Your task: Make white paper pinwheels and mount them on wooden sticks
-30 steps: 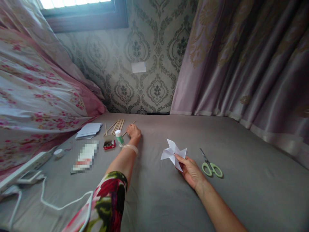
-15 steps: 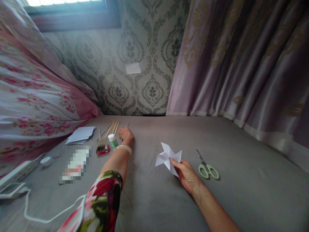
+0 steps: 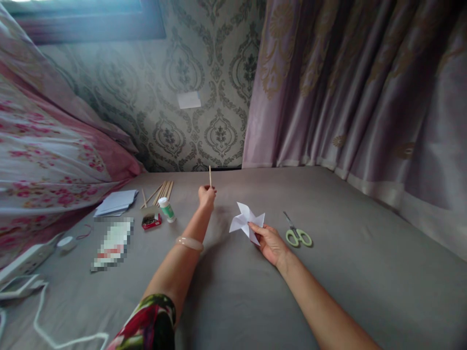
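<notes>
Left of the scissors, right fingers are pinching a pinwheel, left fingers a stick; pickup seemingly done, alignment is pending.

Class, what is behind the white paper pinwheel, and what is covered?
Grey fabric shows behind the pinwheel, around its edges. The right hand holds it, thumb in front; the other fingertips seem covered by paper. Whatever lies directly behind the blades cannot be seen.
</notes>
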The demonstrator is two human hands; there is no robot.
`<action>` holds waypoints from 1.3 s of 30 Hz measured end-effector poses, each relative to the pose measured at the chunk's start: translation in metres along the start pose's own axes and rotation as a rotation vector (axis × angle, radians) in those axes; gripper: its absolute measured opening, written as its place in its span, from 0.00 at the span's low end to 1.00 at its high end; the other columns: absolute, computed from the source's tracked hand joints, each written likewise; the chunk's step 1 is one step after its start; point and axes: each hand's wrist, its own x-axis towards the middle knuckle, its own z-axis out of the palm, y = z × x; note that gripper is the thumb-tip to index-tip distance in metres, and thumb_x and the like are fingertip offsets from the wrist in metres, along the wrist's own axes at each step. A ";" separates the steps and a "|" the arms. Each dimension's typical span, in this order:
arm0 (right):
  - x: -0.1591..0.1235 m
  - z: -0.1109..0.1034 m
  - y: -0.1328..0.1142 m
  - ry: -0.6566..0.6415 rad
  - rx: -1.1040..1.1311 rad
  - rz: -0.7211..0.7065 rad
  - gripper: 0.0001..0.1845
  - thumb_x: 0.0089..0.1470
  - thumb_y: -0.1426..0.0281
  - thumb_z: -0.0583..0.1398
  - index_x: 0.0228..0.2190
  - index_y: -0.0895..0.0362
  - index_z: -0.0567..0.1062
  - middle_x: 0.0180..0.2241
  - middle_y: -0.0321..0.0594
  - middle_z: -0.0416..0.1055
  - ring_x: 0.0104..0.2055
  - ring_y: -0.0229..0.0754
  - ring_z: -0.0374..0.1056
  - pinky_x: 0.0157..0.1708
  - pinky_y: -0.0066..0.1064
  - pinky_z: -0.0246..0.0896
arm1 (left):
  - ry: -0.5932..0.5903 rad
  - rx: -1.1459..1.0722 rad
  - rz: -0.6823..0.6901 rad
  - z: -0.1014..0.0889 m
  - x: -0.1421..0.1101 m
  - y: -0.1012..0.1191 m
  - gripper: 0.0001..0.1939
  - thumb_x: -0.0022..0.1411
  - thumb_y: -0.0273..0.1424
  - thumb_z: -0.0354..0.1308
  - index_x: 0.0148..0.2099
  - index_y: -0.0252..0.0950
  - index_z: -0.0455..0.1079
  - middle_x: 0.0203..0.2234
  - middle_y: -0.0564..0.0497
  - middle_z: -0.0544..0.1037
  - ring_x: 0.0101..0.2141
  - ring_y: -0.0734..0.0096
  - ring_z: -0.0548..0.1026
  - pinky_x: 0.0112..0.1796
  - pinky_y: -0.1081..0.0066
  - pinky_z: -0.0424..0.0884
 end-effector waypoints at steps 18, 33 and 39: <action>0.007 -0.010 -0.008 -0.004 0.090 -0.067 0.09 0.39 0.74 0.69 0.26 0.57 0.75 0.22 0.31 0.76 0.20 0.32 0.70 0.16 0.19 0.66 | -0.318 -0.842 -0.190 -0.040 -0.121 -0.005 0.25 0.42 0.40 0.68 0.42 0.34 0.70 0.19 0.58 0.67 0.18 0.84 0.62 0.20 0.80 0.54; 0.031 0.011 -0.058 -0.147 0.193 -0.078 0.04 0.49 0.75 0.65 0.26 0.57 0.73 0.22 0.30 0.73 0.21 0.29 0.67 0.18 0.19 0.63 | -0.443 -0.971 -0.205 -0.052 -0.138 0.000 0.18 0.41 0.33 0.70 0.35 0.32 0.72 0.26 0.53 0.74 0.23 0.81 0.70 0.28 0.77 0.63; 0.042 0.052 -0.058 -0.336 0.354 -0.053 0.06 0.54 0.73 0.61 0.26 0.57 0.71 0.22 0.28 0.68 0.22 0.26 0.63 0.22 0.18 0.62 | -0.429 -0.985 -0.212 -0.054 -0.137 0.000 0.17 0.42 0.31 0.70 0.35 0.34 0.71 0.26 0.54 0.75 0.24 0.80 0.71 0.28 0.76 0.64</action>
